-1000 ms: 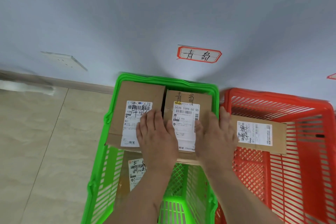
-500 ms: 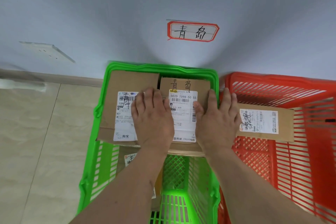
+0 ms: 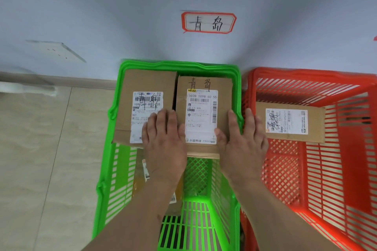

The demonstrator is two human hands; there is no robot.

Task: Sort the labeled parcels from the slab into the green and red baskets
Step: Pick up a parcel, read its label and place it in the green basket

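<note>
Both hands — left (image 3: 163,144), right (image 3: 243,144) — apparently flat on parcel (image 3: 202,116).

Green basket (image 3: 130,108) at frame centre, red basket (image 3: 359,149) at right. Two labelled parcels side by side in green basket: left parcel (image 3: 142,85), right parcel (image 3: 204,83). Left hand (image 3: 163,140) laid flat across both; right hand (image 3: 244,144) flat at right parcel's right edge. Third parcel (image 3: 314,124) seen in red basket.
</note>
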